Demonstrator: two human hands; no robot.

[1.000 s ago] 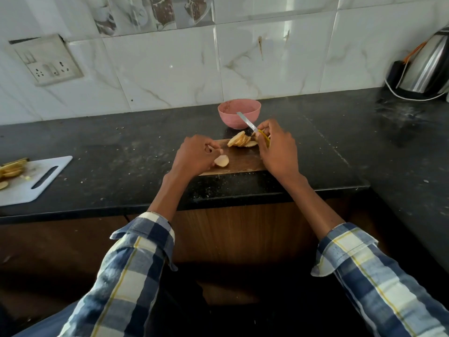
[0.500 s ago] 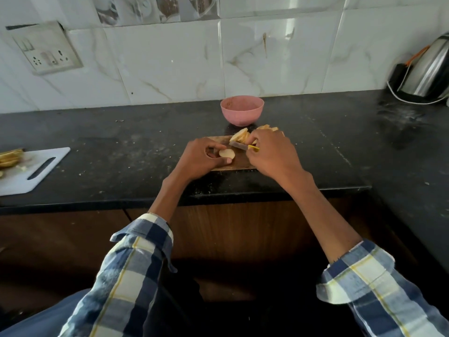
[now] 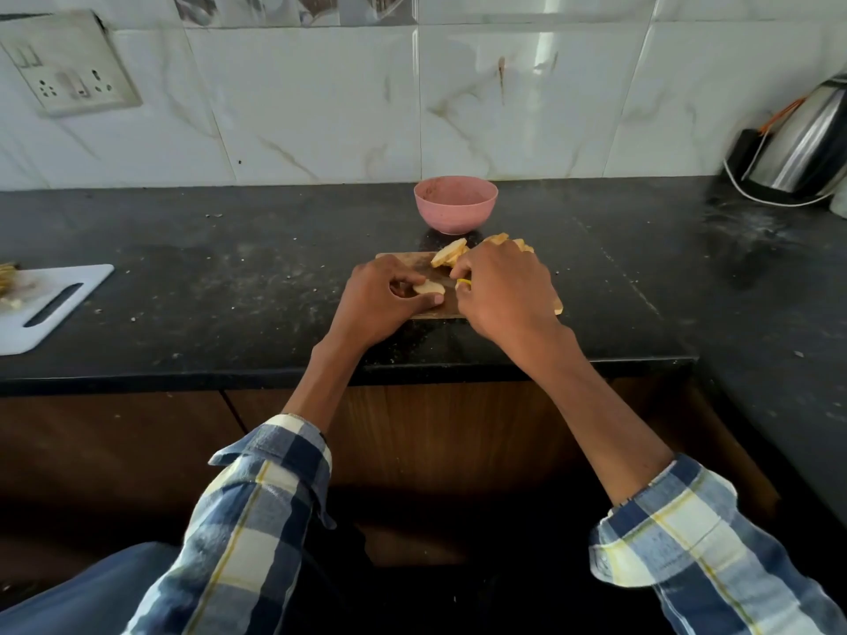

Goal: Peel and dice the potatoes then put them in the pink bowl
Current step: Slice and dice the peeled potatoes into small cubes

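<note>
Both hands work over a small wooden cutting board [image 3: 499, 309] near the counter's front edge. The left hand [image 3: 382, 302] pinches a pale potato slice [image 3: 430, 287] flat on the board between thumb and fingers. The right hand [image 3: 502, 295] curls round a yellow-handled knife [image 3: 464, 282], only a bit of yellow showing; its blade is hidden. More potato slices [image 3: 451, 255] lie heaped at the board's twelve o'clock edge. Beyond them, also at twelve, stands the pink bowl [image 3: 455, 209]. At nine o'clock lies a white cutting board [image 3: 59, 309]; at two o'clock, a steel kettle [image 3: 811, 139].
</note>
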